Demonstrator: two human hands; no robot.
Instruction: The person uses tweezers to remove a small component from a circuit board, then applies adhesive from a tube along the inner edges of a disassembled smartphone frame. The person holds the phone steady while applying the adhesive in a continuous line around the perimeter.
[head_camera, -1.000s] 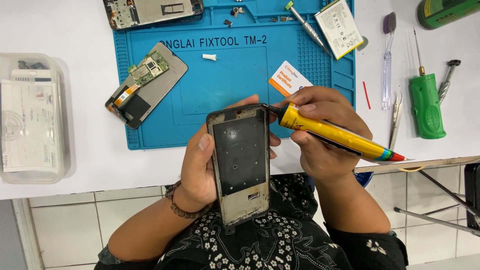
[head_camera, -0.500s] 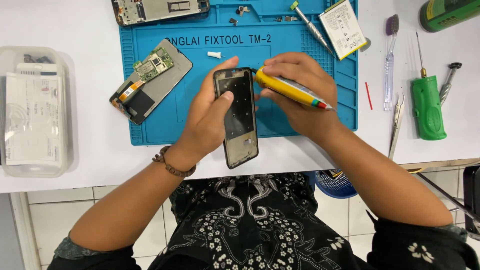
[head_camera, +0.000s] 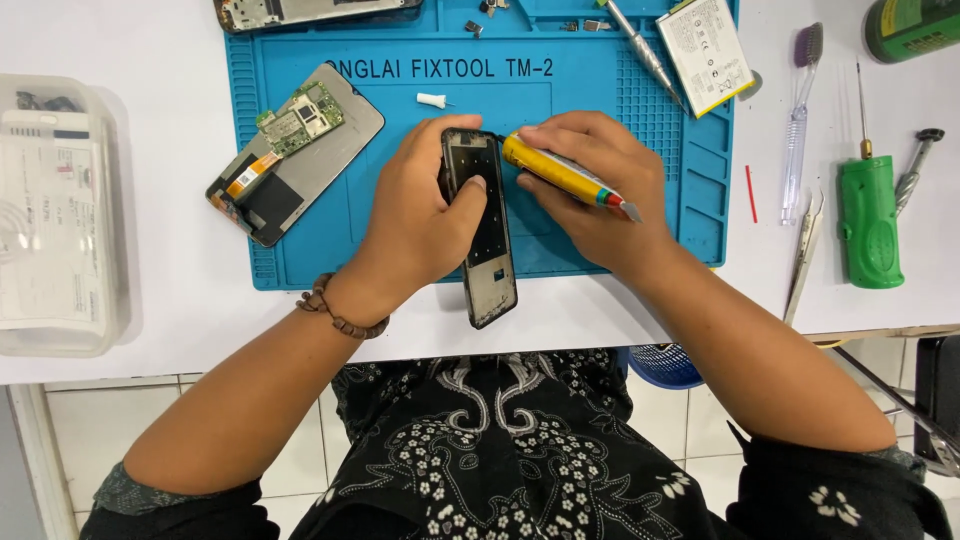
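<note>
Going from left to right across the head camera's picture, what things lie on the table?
Clear plastic box → opened phone with green circuit board → left hand holding the phone frame → right hand with the yellow tube → clear-handled brush → green tool.

Bright, even light from above, with no hard glare anywhere. Soft, short shadows under the left hand (head_camera: 425, 215) and right hand (head_camera: 590, 190), falling on the blue mat (head_camera: 620, 250) and the white counter (head_camera: 170, 310). Faint grey shadow around the clear plastic box (head_camera: 60, 215) at the left edge. Mild sheen on the phone frame (head_camera: 487, 240) and the yellow tube (head_camera: 560, 172). Sharp focus across the whole view, no motion blur. Slight wide-angle bending toward the corners. Dimmer below the counter edge, over the tiled floor (head_camera: 60, 450).
</note>
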